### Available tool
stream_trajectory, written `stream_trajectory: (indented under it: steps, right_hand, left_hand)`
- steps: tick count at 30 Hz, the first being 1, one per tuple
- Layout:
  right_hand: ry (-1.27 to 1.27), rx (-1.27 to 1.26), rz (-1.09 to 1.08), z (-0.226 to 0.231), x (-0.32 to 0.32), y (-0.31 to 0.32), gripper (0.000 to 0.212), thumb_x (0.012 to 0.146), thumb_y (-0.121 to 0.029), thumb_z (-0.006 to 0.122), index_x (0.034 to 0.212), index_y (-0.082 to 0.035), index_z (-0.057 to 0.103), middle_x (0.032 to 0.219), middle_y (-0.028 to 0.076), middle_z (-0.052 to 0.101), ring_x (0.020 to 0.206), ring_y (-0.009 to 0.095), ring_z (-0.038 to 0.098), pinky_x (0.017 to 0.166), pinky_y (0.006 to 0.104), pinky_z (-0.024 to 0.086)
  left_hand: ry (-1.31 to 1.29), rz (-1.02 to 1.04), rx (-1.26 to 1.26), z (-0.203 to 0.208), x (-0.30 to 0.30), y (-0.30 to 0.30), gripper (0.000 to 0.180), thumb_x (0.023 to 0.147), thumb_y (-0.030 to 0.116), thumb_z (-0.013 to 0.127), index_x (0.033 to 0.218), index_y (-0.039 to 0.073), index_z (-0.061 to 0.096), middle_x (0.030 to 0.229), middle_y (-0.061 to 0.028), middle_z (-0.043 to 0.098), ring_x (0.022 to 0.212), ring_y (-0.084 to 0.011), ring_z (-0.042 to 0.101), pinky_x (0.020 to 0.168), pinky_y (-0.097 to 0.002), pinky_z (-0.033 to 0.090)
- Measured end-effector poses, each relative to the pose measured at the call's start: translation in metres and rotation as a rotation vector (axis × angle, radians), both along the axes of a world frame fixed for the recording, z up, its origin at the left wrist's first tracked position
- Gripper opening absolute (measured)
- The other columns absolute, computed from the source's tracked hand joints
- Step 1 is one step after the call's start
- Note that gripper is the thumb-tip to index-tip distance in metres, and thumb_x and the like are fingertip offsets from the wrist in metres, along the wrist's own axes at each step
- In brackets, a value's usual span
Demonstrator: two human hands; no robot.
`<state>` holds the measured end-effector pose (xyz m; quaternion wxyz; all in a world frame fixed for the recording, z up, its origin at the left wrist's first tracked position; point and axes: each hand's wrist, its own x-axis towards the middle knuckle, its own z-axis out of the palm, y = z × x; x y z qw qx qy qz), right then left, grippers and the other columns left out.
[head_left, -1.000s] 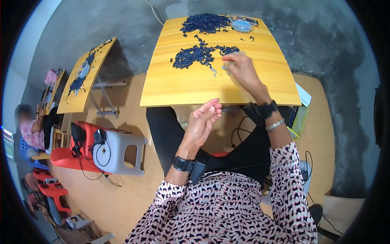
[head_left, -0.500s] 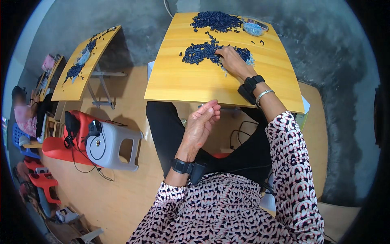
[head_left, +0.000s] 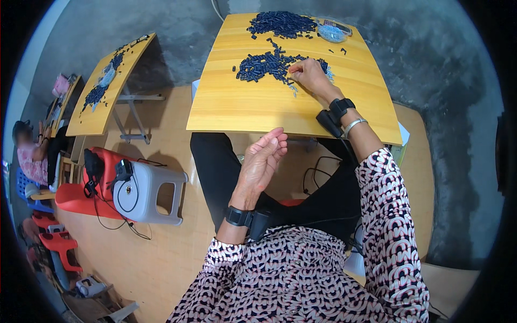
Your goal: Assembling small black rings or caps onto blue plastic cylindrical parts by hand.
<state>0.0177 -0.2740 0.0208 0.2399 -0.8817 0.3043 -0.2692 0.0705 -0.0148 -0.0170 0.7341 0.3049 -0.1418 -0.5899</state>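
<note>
My right hand [head_left: 311, 75] reaches over the table with its fingertips pinched together, at the right part of a spread pile of small dark cylindrical pieces [head_left: 258, 68]. Whatever those fingertips hold is too small to make out. Beside the hand lie small clear pieces [head_left: 330, 74], with a few more scattered below its fingers. My left hand [head_left: 262, 161] is raised just before the table's near edge, palm turned inward, fingers curled and thumb pressed to them. Anything in that grip is hidden.
A larger heap of dark pieces [head_left: 283, 25] lies at the far edge of the yellow table [head_left: 231, 110], beside a clear bag of light pieces [head_left: 329, 33]. On the left are another table [head_left: 89, 121], a grey stool [head_left: 148, 188], a red chair [head_left: 75, 199] and a seated person [head_left: 35, 156].
My right hand has drawn slightly right across the pile, its fingertips now more plainly pinched. My left hand keeps nearly the same pose. The whole view has shifted a little.
</note>
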Motion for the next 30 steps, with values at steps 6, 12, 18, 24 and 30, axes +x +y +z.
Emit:
stream_trajectory:
  steps: [6, 12, 18, 24, 30]
  right_hand:
    - [-0.141, 0.332, -0.108, 0.005, -0.008, -0.002, 0.012, 0.072, -0.002, 0.063, 0.083, 0.001, 0.068, 0.071, 0.011, 0.066, 0.062, 0.014, 0.061, 0.057, 0.027, 0.049]
    - [-0.316, 0.642, 0.004, 0.018, -0.023, 0.007, 0.012, 0.076, 0.001, 0.06, 0.087, 0.002, 0.064, 0.076, 0.007, 0.064, 0.058, 0.011, 0.056, 0.052, 0.0221, 0.046]
    - [-0.613, 1.08, 0.184, 0.025, -0.041, 0.037, 0.018, 0.083, 0.003, 0.056, 0.1, 0.005, 0.058, 0.086, 0.009, 0.061, 0.072, 0.014, 0.06, 0.063, 0.0228, 0.051]
    - [-0.702, 1.16, 0.382, 0.021, -0.057, 0.071, 0.015, 0.082, 0.003, 0.058, 0.097, 0.004, 0.059, 0.087, 0.01, 0.061, 0.075, 0.016, 0.059, 0.068, 0.0258, 0.05]
    - [-0.615, 0.976, 0.362, 0.024, -0.072, 0.097, 0.015, 0.08, -0.003, 0.063, 0.093, 0.005, 0.062, 0.082, 0.008, 0.063, 0.069, 0.012, 0.059, 0.066, 0.0233, 0.049]
  left_hand:
    - [0.017, -0.005, -0.007, -0.001, 0.0, -0.002, 0.031, 0.089, 0.007, 0.053, 0.117, -0.005, 0.051, 0.101, -0.0103, 0.06, 0.087, -0.0125, 0.058, 0.081, -0.0238, 0.05]
    - [0.02, -0.006, -0.018, 0.001, 0.001, -0.005, 0.031, 0.089, 0.005, 0.052, 0.118, -0.005, 0.05, 0.102, -0.0106, 0.06, 0.087, -0.0131, 0.058, 0.08, -0.0241, 0.05]
    - [0.001, -0.004, -0.05, 0.011, 0.001, -0.016, 0.031, 0.089, 0.005, 0.052, 0.118, -0.006, 0.049, 0.105, -0.0119, 0.058, 0.089, -0.0137, 0.056, 0.082, -0.0249, 0.048]
    - [-0.035, 0.037, -0.069, 0.025, -0.001, -0.032, 0.032, 0.089, 0.004, 0.051, 0.12, -0.006, 0.048, 0.104, -0.0118, 0.058, 0.09, -0.0143, 0.056, 0.084, -0.0258, 0.048]
    - [-0.065, 0.028, -0.095, 0.03, -0.006, -0.032, 0.033, 0.088, 0.003, 0.052, 0.12, -0.005, 0.048, 0.103, -0.0114, 0.059, 0.09, -0.0142, 0.056, 0.084, -0.0249, 0.048]
